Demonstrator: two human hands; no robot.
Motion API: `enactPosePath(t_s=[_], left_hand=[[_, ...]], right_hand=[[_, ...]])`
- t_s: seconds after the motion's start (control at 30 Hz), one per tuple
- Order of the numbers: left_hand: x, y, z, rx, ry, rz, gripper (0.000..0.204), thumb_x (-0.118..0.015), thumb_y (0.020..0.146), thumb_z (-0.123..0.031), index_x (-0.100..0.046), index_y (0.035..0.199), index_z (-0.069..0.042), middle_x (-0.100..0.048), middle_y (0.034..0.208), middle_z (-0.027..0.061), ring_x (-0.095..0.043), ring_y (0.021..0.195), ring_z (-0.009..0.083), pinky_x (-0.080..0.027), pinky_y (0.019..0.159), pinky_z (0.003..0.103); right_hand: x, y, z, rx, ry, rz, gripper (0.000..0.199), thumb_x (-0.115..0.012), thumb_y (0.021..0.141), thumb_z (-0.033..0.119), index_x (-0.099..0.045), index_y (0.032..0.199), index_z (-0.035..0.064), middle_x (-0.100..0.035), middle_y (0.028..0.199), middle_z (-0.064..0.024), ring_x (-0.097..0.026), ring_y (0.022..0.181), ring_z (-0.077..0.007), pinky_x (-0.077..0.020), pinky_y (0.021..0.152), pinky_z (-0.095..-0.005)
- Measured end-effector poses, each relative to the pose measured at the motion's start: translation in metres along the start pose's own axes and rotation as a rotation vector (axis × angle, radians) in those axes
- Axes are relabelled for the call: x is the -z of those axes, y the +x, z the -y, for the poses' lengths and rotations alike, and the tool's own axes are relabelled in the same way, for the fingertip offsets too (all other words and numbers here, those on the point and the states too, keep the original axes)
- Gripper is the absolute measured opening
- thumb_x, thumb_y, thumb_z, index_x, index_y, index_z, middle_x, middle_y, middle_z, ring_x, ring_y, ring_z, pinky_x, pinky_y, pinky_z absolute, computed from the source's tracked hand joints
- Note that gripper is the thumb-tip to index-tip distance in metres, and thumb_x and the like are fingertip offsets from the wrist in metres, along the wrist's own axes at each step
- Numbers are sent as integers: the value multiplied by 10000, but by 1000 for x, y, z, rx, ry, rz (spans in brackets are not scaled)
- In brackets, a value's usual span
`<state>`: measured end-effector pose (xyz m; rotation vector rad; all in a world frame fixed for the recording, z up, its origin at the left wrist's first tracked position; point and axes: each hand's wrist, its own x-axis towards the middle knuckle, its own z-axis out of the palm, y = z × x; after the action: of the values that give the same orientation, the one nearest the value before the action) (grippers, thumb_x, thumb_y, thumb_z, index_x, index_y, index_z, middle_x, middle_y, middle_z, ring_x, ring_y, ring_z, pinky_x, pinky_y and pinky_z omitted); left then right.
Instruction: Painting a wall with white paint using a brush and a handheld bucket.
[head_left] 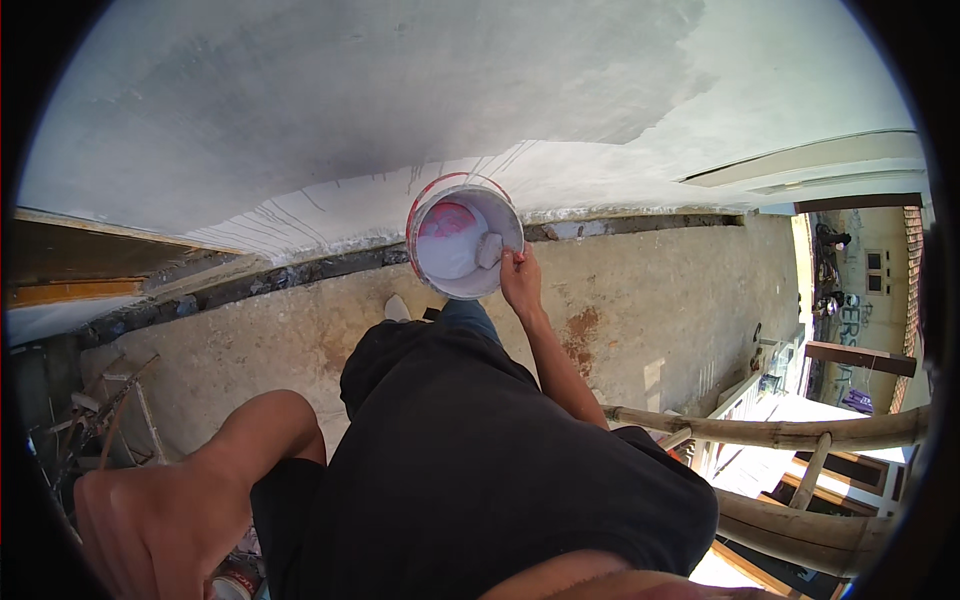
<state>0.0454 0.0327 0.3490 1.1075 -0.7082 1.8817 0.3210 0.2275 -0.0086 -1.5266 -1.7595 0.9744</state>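
Observation:
A white bucket (450,285) with a red rim stands on the concrete ledge at the foot of the wall. It holds white paint or plaster, and a pale sponge-like block (488,249) lies inside near the right wall. My right hand (520,280) reaches down and grips the bucket's right rim. My left hand (150,525) is close to the camera at the lower left, its back turned up and its fingers hidden. My dark shirt and one shoe (397,308) show below the bucket.
A grey and white plastered wall (400,110) fills the top. Bamboo scaffold poles (780,432) cross the lower right, with a street far below. A wooden board (70,290) and a tangle of wire and sticks (105,415) lie at the left. A small can (235,582) sits by my left hand.

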Motion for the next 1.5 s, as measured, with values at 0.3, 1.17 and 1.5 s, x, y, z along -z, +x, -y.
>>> enactPosePath(t_s=[0.3,1.17,1.5], left_hand=[[166,-207,73,1526,1769,-492,696,-619,928,-355,-280,1442,-32,-610,1138,214,-633,1039,266,-519,827,359],[218,-293,140,1322,1127,-1264,741,-435,808,41,-206,1508,-40,-431,1412,204,-447,1299,282,-339,1080,344],[219,-288,157,1360,1442,-1019,750,-472,826,17,-165,1511,10,-375,1475,231,-424,1334,280,-334,1084,332]], right_hand=[[26,9,7,-74,6,7,230,-551,953,203,-552,1026,-15,-614,719,-117,-592,620,-189,-445,584,-350],[64,41,10,-37,104,416,378,-575,966,305,-650,1145,-19,-654,796,-169,-645,739,-247,-502,683,-376],[-18,54,-26,335,-743,778,323,-497,908,194,-620,1161,34,-636,1041,-251,-650,951,-384,-525,834,-462]])
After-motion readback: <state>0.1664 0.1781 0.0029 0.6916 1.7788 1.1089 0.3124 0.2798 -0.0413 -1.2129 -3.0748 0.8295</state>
